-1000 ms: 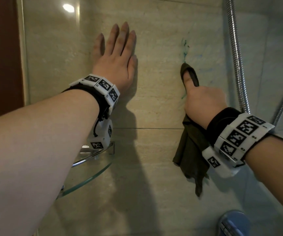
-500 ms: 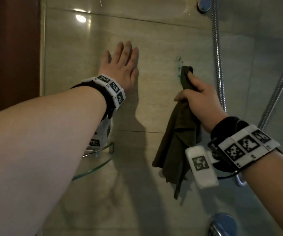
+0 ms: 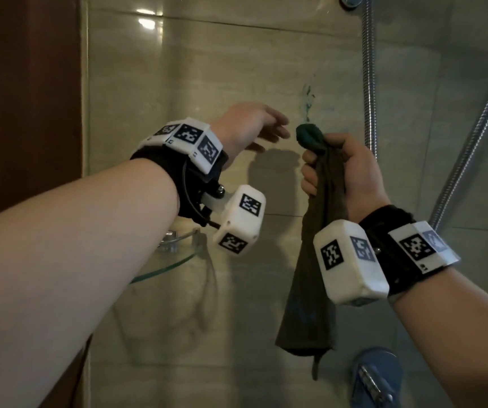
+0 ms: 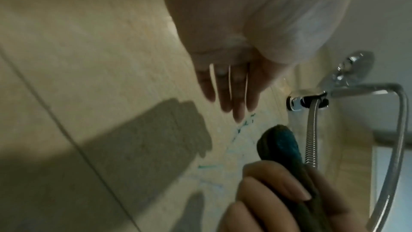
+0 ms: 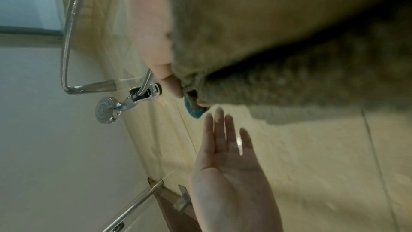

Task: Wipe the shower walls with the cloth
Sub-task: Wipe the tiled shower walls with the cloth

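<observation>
My right hand (image 3: 338,169) grips a dark olive cloth (image 3: 310,260) in its fist, held away from the beige tiled wall (image 3: 192,83). The cloth's bunched top (image 3: 309,136) sticks out above the fist and is stained teal; the rest hangs down. My left hand (image 3: 254,126) hovers off the wall with straight fingers (image 4: 234,98) pointing at that stained tip, a short gap away. Teal smears (image 3: 307,97) mark the wall just above the cloth, and they also show as smears (image 4: 243,126) in the left wrist view. In the right wrist view the cloth (image 5: 289,41) fills the top, with the left palm (image 5: 229,174) below.
A metal shower hose (image 3: 369,83) runs down the wall right of the cloth, and a second hose (image 3: 478,128) slants at far right. A glass corner shelf (image 3: 172,260) juts out at lower left. A chrome tap (image 3: 375,375) sits below. The shower head (image 5: 105,110) hangs in its holder.
My left hand has come off the wall and swung right toward the cloth. My right hand has pulled the cloth back from the wall and turned it so the stained tip points up.
</observation>
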### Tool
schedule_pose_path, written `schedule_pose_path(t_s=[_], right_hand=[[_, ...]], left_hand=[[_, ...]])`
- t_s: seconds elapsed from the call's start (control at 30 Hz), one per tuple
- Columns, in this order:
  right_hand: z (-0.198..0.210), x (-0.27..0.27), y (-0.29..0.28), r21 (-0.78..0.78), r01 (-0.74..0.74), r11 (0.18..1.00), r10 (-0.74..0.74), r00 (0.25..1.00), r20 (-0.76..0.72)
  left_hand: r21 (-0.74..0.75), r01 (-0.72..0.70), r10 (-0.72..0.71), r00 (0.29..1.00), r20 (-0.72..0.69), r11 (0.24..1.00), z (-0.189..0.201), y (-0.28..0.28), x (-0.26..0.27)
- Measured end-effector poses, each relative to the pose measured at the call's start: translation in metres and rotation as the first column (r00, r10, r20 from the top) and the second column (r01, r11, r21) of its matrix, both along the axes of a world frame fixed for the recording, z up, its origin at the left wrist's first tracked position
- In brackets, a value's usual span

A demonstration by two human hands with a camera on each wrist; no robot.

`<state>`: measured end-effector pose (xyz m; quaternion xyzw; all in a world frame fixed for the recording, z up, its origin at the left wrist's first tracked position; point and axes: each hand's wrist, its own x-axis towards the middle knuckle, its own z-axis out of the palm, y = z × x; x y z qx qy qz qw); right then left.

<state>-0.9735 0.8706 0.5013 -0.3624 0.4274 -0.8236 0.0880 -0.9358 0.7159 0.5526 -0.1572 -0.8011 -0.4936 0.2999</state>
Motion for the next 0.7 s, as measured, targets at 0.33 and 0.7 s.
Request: schedule_pose_path(t_s=[0.33,0.7], right_hand=[[-0.006,0.008,0.005,0.028,-0.075,0.997,0.076,0.996,-0.038],[-0.012,-0.004,0.009,0.211,0.144,0.967,-0.117,0.984,-0.136]], left_hand=[[0.191,0.366,-0.4,0.896,0.191,0.911,-0.029,0.011,-0.014],[0.314,0.304,-0.339,0.939,0.06,0.899,-0.025,0.019,-0.005]])
